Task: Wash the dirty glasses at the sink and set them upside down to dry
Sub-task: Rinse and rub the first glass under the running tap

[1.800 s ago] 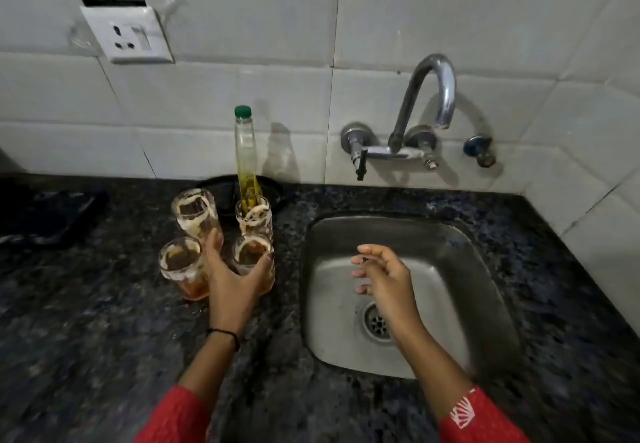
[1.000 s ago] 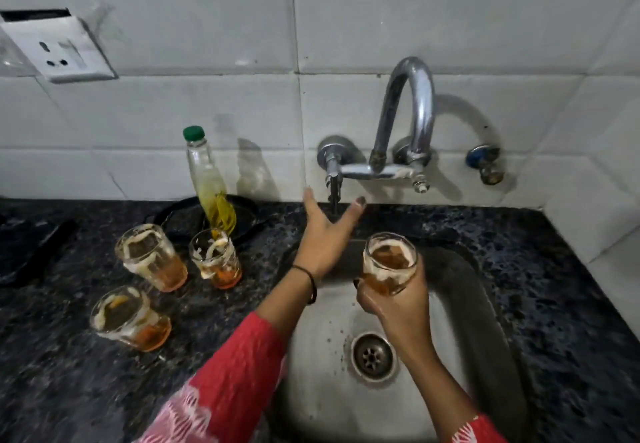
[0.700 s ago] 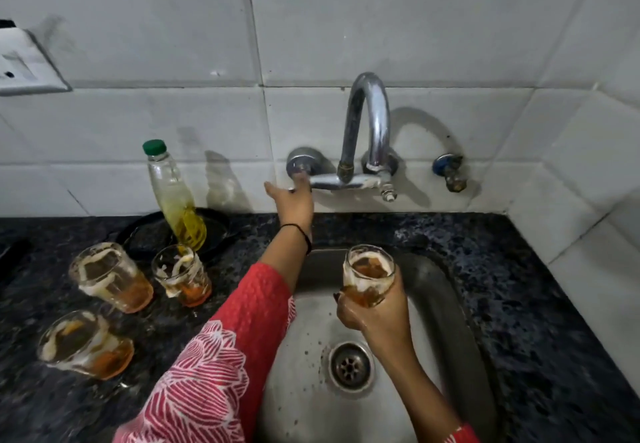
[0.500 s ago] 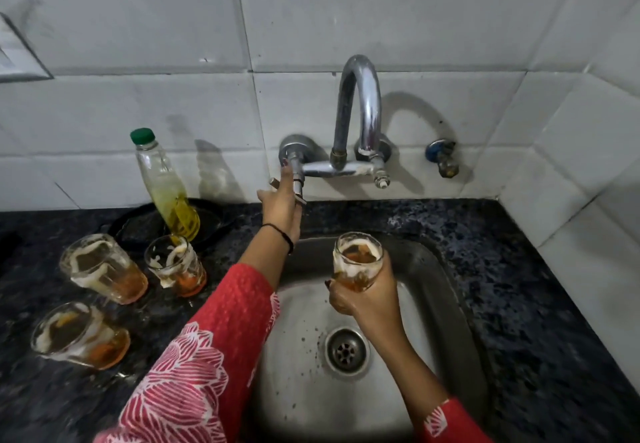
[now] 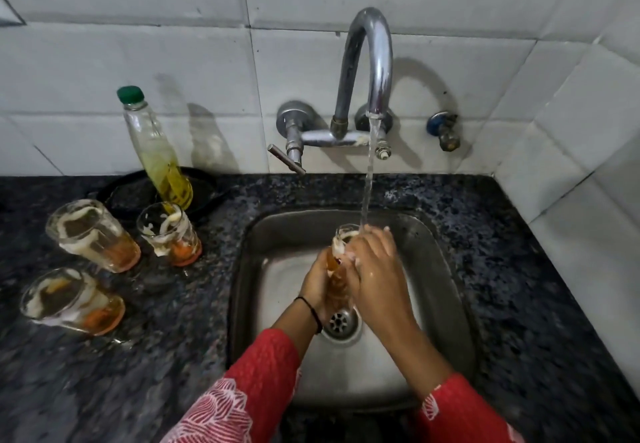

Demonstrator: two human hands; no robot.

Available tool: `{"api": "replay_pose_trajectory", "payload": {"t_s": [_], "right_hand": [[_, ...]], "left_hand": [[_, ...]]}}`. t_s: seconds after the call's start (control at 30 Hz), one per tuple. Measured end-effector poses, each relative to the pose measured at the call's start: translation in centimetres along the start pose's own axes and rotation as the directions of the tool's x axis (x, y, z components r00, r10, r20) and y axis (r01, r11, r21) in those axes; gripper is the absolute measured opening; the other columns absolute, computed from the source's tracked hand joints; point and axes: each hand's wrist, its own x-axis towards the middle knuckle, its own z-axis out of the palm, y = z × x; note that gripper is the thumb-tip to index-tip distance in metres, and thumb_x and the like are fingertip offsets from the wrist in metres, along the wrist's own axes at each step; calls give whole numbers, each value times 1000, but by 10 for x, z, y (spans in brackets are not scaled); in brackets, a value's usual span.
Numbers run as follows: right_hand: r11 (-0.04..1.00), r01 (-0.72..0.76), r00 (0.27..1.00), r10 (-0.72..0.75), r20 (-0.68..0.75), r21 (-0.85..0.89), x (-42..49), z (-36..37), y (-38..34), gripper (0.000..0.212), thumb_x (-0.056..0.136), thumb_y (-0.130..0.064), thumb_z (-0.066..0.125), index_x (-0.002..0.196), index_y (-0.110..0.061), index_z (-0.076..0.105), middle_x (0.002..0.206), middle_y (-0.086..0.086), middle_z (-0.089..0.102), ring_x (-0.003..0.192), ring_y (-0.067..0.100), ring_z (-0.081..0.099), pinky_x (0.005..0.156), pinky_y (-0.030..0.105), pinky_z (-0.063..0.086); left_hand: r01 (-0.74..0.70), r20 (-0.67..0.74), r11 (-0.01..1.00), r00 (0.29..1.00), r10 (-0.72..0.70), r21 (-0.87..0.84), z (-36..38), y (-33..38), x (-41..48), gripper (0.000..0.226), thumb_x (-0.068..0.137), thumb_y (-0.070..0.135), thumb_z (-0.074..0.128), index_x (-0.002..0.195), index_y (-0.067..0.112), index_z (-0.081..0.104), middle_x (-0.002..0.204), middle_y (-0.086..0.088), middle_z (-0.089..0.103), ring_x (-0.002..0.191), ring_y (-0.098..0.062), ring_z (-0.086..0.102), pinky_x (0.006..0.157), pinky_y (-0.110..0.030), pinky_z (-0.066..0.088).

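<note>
The held glass [image 5: 337, 262] is sitting between both hands over the middle of the sink [image 5: 446, 269], just above the drain [image 5: 341, 321]. It is standing roughly upright with its mouth leaning a little away from the person, streaked with whitish residue and holding an amber liquid low down. The left hand [image 5: 317, 285] is curling round its lower half from the left. The right hand [image 5: 374, 264] is wrapping the upper half from the right, wet and foamy, with its fingertips lying at the rim; whether any finger is reaching inside the glass cannot be told. A stream of water [image 5: 369, 172] is running from the curved tap [image 5: 372, 58] and landing on the right hand's knuckles right at the rim. A black band [image 5: 310, 312] is circling the left wrist, and red patterned sleeves [image 5: 263, 366] are covering both forearms.

The tap's lever [image 5: 285, 160] is sticking out to the left below the wall mount, and a small blue-topped valve [image 5: 443, 131] is sitting on the white tiled wall [image 5: 138, 44] to the right of the spout.

On the dark speckled surface [image 5: 519, 269] left of the sink, three more dirty glasses are standing mouth up, well apart from the hands: the rear glass [image 5: 93, 234], the middle glass [image 5: 169, 236] nearest the sink, and the near glass [image 5: 71, 300]. Each is showing white smears and orange dregs. Behind the middle glass a clear bottle [image 5: 156, 151] with a green cap and yellow liquid is standing on a black round object [image 5: 128, 191] against the wall.
</note>
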Motion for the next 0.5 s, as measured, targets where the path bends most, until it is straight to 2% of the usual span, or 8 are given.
{"api": "replay_pose_trajectory", "payload": {"t_s": [0.03,0.1,0.2,0.3,0.33,0.37,0.43,0.5], "right_hand": [[996,27,997,-21,73,-83,5,-6,0,25,90,-21,44,102,-10,63,112,8,64,115,21,50,103,35,38],[989,28,963,13,268,-148,14,-17,0,18,90,-20,49,101,-15,63,102,7,67,100,25,58,82,35,46],[971,1,925,90,370,-239,24,-16,2,14,91,-25,51,96,-22,63,96,6,70,91,31,64,71,36,47],[934,-345,870,355,341,-92,27,-3,3,16,90,-27,54,96,-22,67,99,4,72,94,28,65,73,33,49],[891,-455,830,429,355,-13,26,1,5,16,90,-24,54,96,-21,69,100,3,72,95,26,65,74,31,49],[868,-495,807,437,396,50,22,6,8,17,88,-19,55,97,-21,69,102,2,72,96,24,65,76,30,50],[922,-381,790,291,539,61,11,12,14,28,85,-8,53,107,-20,66,109,1,69,102,21,64,87,33,51],[990,-142,718,114,687,-16,1,15,22,36,85,-6,52,119,-18,57,117,6,64,107,25,61,92,37,50]], "left_hand": [[9,-31,1000,999,-9,8,-3,-2,3,43,91,47,41,88,15,69,80,-6,70,69,-17,66,62,-25,51],[8,-36,1000,999,-8,10,-8,-3,8,44,90,49,40,88,15,69,83,-8,66,73,-19,60,64,-30,43],[-33,-6,996,999,32,-77,-16,-8,15,46,90,47,41,98,12,70,88,-10,68,80,-21,61,71,-34,43],[-50,-76,998,996,47,-43,-32,-24,24,50,92,49,42,116,12,65,106,-11,70,96,-23,62,81,-37,47],[-40,-91,999,995,40,0,-36,-28,26,52,93,52,40,117,14,66,110,-12,69,99,-25,61,83,-39,47],[-20,-100,999,995,24,44,-40,-30,29,53,93,54,37,113,15,68,107,-12,69,96,-26,60,79,-38,48],[56,-126,993,991,-43,99,-46,-25,32,53,94,49,32,92,14,70,79,-9,68,71,-22,57,57,-27,45],[117,-164,980,982,-90,162,-49,-16,35,45,93,41,29,74,14,60,54,-3,60,49,-16,51,44,-18,38]]}}
